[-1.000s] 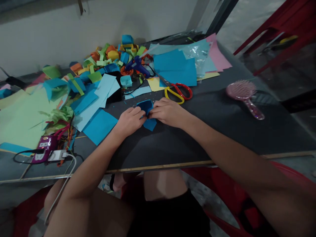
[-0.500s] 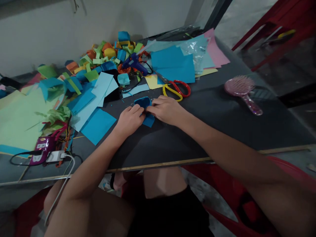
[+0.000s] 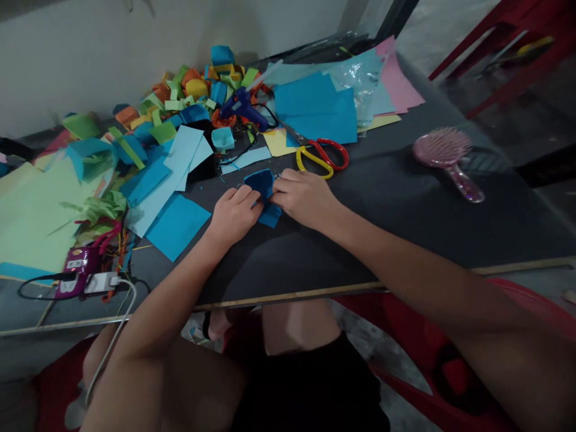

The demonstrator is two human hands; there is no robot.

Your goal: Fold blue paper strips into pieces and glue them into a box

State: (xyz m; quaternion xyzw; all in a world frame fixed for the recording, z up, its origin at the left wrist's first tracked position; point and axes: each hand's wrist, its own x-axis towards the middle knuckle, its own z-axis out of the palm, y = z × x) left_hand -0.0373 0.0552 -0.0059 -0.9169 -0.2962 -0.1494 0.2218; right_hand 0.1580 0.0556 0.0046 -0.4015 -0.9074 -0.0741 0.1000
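Between my hands is a small blue paper box point(image 3: 261, 180), partly folded, its open top showing and a flap point(image 3: 270, 216) sticking out toward me. My left hand point(image 3: 236, 213) pinches the box's left side with curled fingers. On the opposite side, my right hand point(image 3: 303, 195) grips the paper edge between thumb and fingers. Just beyond the right hand lie scissors point(image 3: 321, 159) with one red and one yellow handle. A flat blue paper square point(image 3: 179, 227) rests to the left of my left hand. The fingertips partly cover the box.
Behind the hands is a pile of coloured paper boxes point(image 3: 195, 90), with a blue glue gun point(image 3: 245, 110) at its right. Blue sheets point(image 3: 315, 111) lie at the back. A pink hairbrush point(image 3: 443, 150) is on the right. A purple power strip point(image 3: 78, 270) with cables sits left.
The view has shifted slightly, so the table things appear a little higher. Both hands stay on the blue paper box, whose opening shows a bit more.
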